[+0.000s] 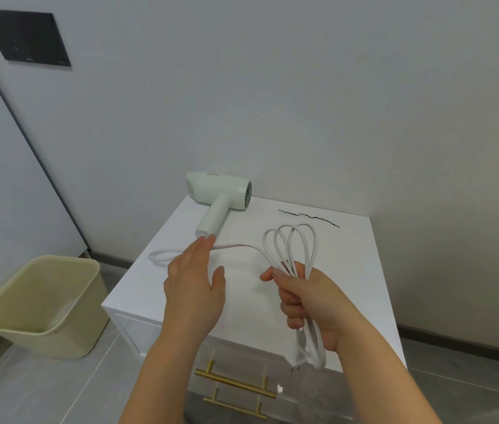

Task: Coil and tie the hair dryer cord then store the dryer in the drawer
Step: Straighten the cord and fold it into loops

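Cord (288, 243) is sitting in several loops in the right hand (312, 304), whose fingers are curling tight round the bundle, with the plug hanging below the fist. Uncoiled slack is running left from that grip across the cabinet top (343, 270) towards the hair dryer (220, 191), which is lying at the far left edge. The left hand (194, 289) is hovering flat and empty over this slack, so it appears better placed to feed the next loop.
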